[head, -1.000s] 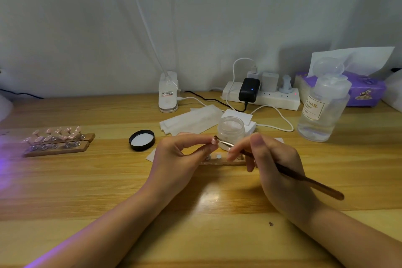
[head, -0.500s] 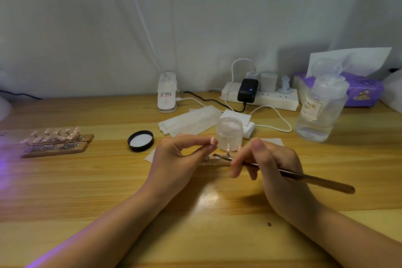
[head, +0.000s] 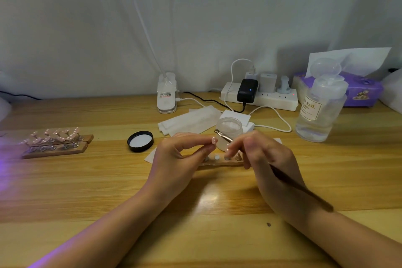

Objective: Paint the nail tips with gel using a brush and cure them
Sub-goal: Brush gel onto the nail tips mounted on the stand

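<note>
My left hand [head: 176,159] pinches a small pale nail tip [head: 214,140] between thumb and fingers, held up above a wooden holder strip [head: 219,162]. My right hand [head: 269,159] grips a thin brush [head: 304,189]; its metal tip [head: 220,134] points left, close to the nail tip and in front of the open clear gel jar [head: 229,131]. The jar's black lid [head: 140,141] lies to the left. Two wooden strips with several pink nail tips [head: 54,139] sit at far left.
A clear pump bottle labelled NAIL [head: 319,113] stands at right, a purple tissue box [head: 361,91] behind it. A white power strip [head: 261,95] with chargers and cables, a white lamp clamp [head: 166,98] and white wipes [head: 189,121] lie at the back. Purple light glows at left.
My right hand raised the brush tip from the holder strip up towards the nail tip and the jar. My left hand kept the nail tip almost still.
</note>
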